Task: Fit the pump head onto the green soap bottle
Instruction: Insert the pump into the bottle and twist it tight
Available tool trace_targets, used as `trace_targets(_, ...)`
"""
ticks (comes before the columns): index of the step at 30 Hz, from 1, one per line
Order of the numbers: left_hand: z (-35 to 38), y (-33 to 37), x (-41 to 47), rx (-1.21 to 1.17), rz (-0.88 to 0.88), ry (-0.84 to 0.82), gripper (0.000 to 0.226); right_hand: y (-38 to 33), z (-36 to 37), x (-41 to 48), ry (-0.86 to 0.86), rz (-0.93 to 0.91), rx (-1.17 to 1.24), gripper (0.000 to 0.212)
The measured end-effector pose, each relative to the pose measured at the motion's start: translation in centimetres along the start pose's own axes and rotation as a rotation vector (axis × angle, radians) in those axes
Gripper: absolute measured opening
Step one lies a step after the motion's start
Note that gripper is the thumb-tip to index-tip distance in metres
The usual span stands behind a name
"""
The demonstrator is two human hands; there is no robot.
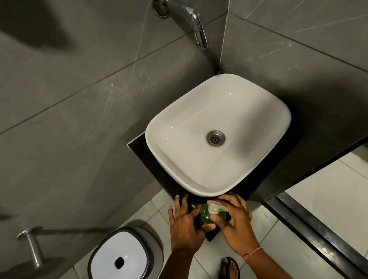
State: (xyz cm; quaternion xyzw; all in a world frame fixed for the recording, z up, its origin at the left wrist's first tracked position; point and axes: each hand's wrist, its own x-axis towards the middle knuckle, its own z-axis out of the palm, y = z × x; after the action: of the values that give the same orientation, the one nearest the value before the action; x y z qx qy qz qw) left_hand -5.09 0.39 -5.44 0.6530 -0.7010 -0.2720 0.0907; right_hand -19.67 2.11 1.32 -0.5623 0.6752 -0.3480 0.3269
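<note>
The green soap bottle [205, 216] stands on the front corner of the black counter [158, 166], seen from above. A clear whitish pump head [216, 207] sits on top of it. My left hand [186, 223] wraps the bottle's left side, thumb against its front. My right hand [234, 220] covers the right side with fingers closed on the pump head. Most of the bottle's body is hidden by both hands.
A white basin [219, 132] fills the counter behind the bottle, with a chrome wall tap [187, 14] above it. A white-lidded bin [122, 264] stands on the tiled floor at left. A chrome wall bar [32, 247] sticks out at far left. My sandalled foot [229, 276] is below.
</note>
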Motion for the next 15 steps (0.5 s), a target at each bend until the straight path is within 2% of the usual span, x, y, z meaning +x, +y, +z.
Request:
trace_targets(3, -0.2, 0.1, 0.0, 0.002, 0.002, -0.004, 0.07, 0.3, -0.3, 0.2, -0.066, -0.059, -0.104, 0.036)
trace_targets(7, -0.1, 0.0, -0.1, -0.039, 0.022, 0.025, 0.063, 0.2, -0.1, 0.3, 0.011, -0.045, -0.196, 0.046)
trace_targets(15, -0.2, 0.1, -0.1, -0.012, -0.006, 0.0, 0.067, 0.6, 0.9, -0.2, 0.133, -0.02, -0.092, 0.032)
